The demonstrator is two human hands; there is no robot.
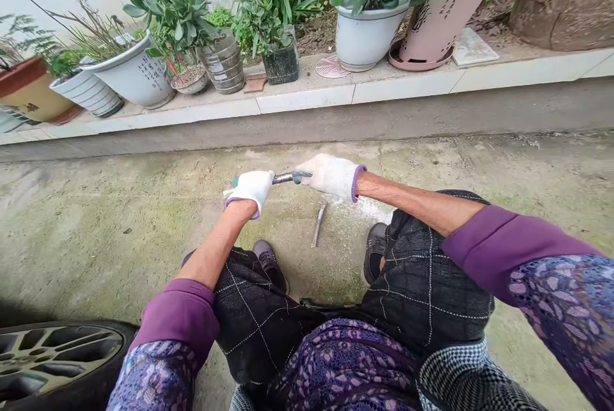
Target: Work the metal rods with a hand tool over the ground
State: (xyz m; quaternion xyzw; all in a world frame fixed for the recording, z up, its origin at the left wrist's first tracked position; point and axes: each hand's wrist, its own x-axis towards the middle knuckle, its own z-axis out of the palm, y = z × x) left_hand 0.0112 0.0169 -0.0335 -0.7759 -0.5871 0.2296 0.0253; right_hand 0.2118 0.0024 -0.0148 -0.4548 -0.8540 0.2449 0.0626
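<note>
Both my hands wear white knit gloves with purple cuffs. My left hand (pixel 251 188) is closed round one end of a short metal tool (pixel 283 178) with a green-tipped grip. My right hand (pixel 330 176) is closed round its other end, so the bar lies level between them above the concrete ground. A thin grey stick (pixel 318 224) lies on the ground just below, between my two dark shoes (pixel 268 260). My knees in dark checked trousers spread to either side.
A raised tiled ledge (pixel 307 99) runs across the back, lined with potted plants, among them a white pot (pixel 366 35) and a large white bowl planter (pixel 134 72). A car wheel (pixel 52 353) sits at the bottom left. Pale powder (pixel 369 208) marks the concrete by my right shoe.
</note>
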